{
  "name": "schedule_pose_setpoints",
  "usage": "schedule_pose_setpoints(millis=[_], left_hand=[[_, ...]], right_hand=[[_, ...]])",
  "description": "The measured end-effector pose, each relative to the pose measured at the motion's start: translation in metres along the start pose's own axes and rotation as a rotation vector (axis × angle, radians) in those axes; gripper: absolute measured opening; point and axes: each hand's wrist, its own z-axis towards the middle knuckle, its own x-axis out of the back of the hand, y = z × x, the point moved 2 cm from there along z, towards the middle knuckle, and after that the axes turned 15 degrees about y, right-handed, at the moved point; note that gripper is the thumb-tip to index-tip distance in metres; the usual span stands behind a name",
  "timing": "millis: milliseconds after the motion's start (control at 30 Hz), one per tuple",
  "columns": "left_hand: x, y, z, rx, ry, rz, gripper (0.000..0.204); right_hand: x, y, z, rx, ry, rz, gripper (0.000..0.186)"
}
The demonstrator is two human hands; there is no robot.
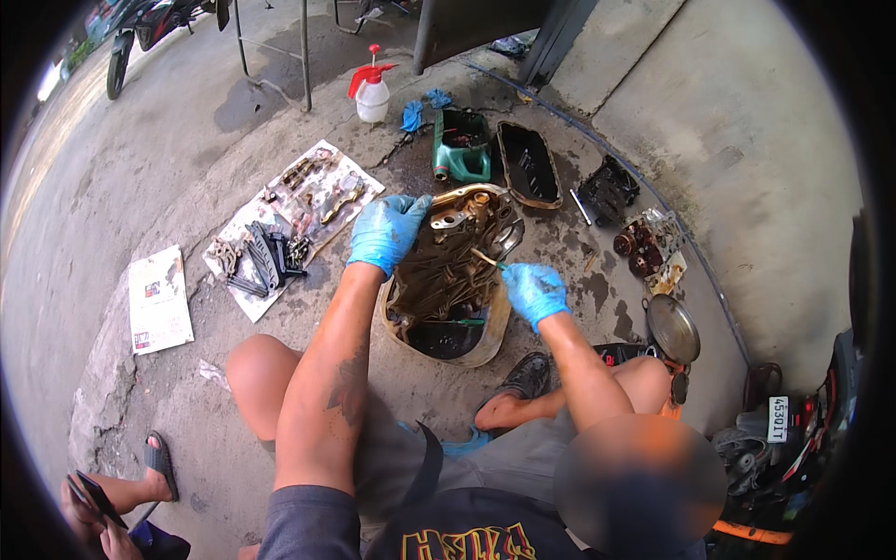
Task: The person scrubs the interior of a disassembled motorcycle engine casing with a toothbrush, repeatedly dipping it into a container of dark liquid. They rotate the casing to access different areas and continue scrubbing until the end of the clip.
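Note:
An oily brown metal engine cover [446,250] leans tilted in a pale basin [492,347] between my knees. Dark liquid lies in the bottom of the basin, and a green-handled tool [469,322] rests inside it. My left hand [385,231], in a blue glove, is closed on the cover's upper left rim. In my gloved right hand [535,295] is a slim brush [485,258] with a pale tip, pointing at the cover's inner face. The fingers around its handle are closed. Whether the tip touches the metal I cannot tell.
Beyond the basin stand a cut-open green jug [481,166], a black pan [558,191] and a red-and-white spray bottle [371,101]. Metal parts cover a newspaper sheet [317,154] on the left. Right are dark engine parts [607,189], a round metal pan [674,329] and a motorcycle [793,448].

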Motion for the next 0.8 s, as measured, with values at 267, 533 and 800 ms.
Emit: schedule_pose_setpoints(millis=[267,533,800], left_hand=[[0.009,-0.001,0.006,0.031,-0.034,0.03,0.051],[0.004,-0.003,0.01,0.064,-0.02,0.022,0.054],[0.006,-0.005,0.015,0.106,-0.045,-0.014,0.052]], right_hand=[[-0.002,0.016,0.015,0.037,0.072,0.091,0.022],[-0.081,0.019,-0.026,-0.271,-0.037,0.292,0.03],[-0.134,-0.033,-0.063,-0.333,-0.267,0.609,0.038]])
